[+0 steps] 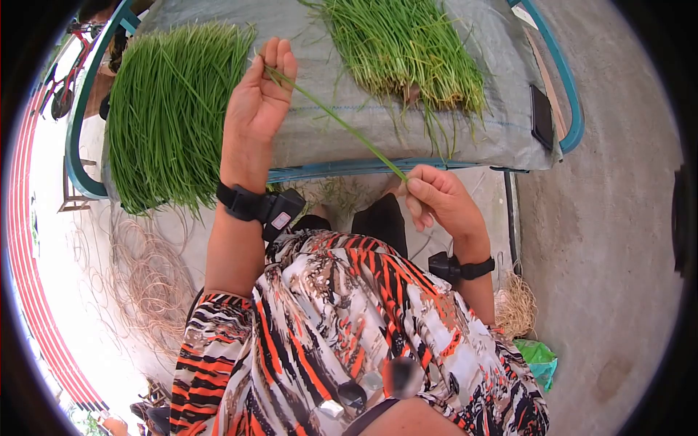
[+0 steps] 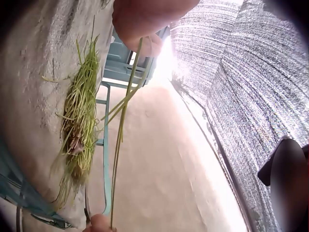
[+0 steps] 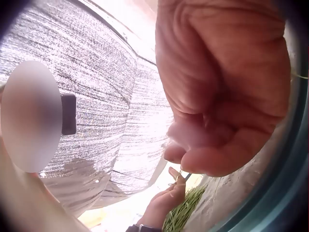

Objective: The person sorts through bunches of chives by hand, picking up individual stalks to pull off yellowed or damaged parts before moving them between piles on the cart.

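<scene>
A few long green chive stalks (image 1: 347,128) stretch slantwise between my two hands in the head view. The left hand (image 1: 260,98), palm turned up, pinches their upper end between thumb and fingers. At the lower end, the right hand (image 1: 445,198) pinches the tips with thumb and forefinger. The left wrist view shows the stalks (image 2: 118,140) crossing one another below the left fingers. In the right wrist view the right hand (image 3: 227,96) fills much of the picture, its fingers curled in. A large pile of chives (image 1: 171,109) lies beside the left hand.
Another chive heap (image 1: 407,58) lies on the grey sheet (image 1: 320,142) over a blue-framed stand (image 1: 571,73). A phone (image 1: 541,116) rests near its right edge. Loose straw-like strands (image 1: 149,269) and a green bag (image 1: 538,360) are on the floor.
</scene>
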`<state>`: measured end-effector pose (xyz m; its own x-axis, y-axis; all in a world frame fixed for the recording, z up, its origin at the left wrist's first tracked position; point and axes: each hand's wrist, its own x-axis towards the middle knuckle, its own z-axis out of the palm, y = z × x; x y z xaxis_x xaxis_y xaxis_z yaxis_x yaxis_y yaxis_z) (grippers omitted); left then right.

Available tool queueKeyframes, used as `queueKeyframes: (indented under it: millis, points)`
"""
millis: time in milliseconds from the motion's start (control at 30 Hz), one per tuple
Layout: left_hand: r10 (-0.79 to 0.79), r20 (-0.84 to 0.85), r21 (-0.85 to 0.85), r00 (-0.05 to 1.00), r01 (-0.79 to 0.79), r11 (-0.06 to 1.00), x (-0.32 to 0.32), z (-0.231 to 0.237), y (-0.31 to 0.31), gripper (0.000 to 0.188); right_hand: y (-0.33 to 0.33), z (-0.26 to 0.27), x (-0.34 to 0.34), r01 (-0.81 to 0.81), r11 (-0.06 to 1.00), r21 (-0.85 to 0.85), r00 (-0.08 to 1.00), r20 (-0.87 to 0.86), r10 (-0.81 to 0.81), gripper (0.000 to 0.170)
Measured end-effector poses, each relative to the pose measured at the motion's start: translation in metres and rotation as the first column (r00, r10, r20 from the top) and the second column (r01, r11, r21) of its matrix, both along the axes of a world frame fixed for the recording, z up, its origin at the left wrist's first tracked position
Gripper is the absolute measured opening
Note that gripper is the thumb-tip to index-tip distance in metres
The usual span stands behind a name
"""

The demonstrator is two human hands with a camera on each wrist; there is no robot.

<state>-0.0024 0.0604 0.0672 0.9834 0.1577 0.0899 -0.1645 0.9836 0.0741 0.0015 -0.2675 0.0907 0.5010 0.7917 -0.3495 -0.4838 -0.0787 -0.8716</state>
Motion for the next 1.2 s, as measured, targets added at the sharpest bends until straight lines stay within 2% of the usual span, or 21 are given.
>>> queueKeyframes:
  millis: [233, 433, 700, 733, 800, 833, 867, 900, 967, 1000, 1100, 1133, 1200]
  points:
    - [0.028, -0.03, -0.031, 0.999, -0.029, 0.999, -0.002, 0.001, 0.002, 0.03, -0.008, -0.008, -0.002, 0.007, 1.0, 0.025, 1.0, -0.028, -0.006, 0.022]
    - [0.075, -0.121, -0.009, 0.99, -0.077, 0.997, -0.005, 0.005, -0.001, 0.028, -0.009, -0.009, -0.007, -0.002, 1.0, -0.028, 1.0, 0.014, 0.003, 0.016]
    - [0.175, -0.377, 0.113, 0.91, -0.143, 0.983, -0.003, 0.015, -0.018, 0.024, -0.014, -0.038, -0.006, -0.044, 0.991, -0.128, 0.977, 0.202, 0.069, 0.018]
    - [0.143, -0.326, 0.12, 0.934, -0.109, 0.987, -0.004, 0.009, -0.017, 0.024, -0.013, -0.035, -0.005, -0.032, 0.988, -0.152, 0.972, 0.224, 0.066, 0.018]
    - [0.067, -0.217, 0.135, 0.974, -0.038, 0.99, -0.004, 0.002, -0.018, 0.023, -0.004, -0.012, -0.011, 0.036, 0.967, -0.254, 0.959, 0.281, 0.038, 0.017]
    - [0.137, -0.303, 0.204, 0.943, -0.077, 0.976, -0.002, 0.003, -0.023, 0.023, 0.001, -0.003, -0.013, 0.075, 0.95, -0.302, 0.95, 0.31, 0.024, 0.017]
    - [0.212, -0.38, 0.276, 0.9, -0.108, 0.955, -0.001, 0.005, -0.028, 0.023, 0.0, -0.015, -0.01, 0.187, 0.963, -0.193, 0.785, 0.619, -0.028, 0.018]
    - [0.29, -0.449, 0.349, 0.845, -0.133, 0.928, 0.0, 0.009, -0.034, 0.023, -0.002, -0.011, -0.003, 0.25, 0.945, -0.212, 0.816, 0.571, -0.088, 0.019]
    - [0.286, -0.425, 0.421, 0.859, -0.092, 0.902, 0.0, 0.0, -0.032, 0.023, -0.008, -0.002, 0.014, 0.362, 0.896, -0.257, 0.858, 0.468, -0.212, 0.023]
    - [0.286, -0.415, 0.457, 0.864, -0.074, 0.887, 0.0, -0.006, -0.031, 0.024, -0.009, -0.006, 0.023, 0.476, 0.853, -0.216, 0.804, 0.501, -0.321, 0.019]
    - [0.311, -0.328, 0.542, 0.892, -0.092, 0.835, 0.002, -0.016, -0.035, 0.025, -0.007, -0.002, 0.048, 0.676, 0.732, -0.089, 0.624, 0.596, -0.505, 0.013]
    - [0.337, -0.32, 0.603, 0.885, -0.084, 0.794, 0.002, -0.013, -0.038, 0.025, -0.001, 0.002, 0.053, 0.68, 0.73, -0.066, 0.627, 0.568, -0.533, 0.01]
    - [0.39, -0.308, 0.712, 0.868, -0.062, 0.7, 0.002, -0.008, -0.05, 0.025, 0.013, 0.006, 0.061, 0.646, 0.76, -0.065, 0.634, 0.601, -0.487, 0.012]
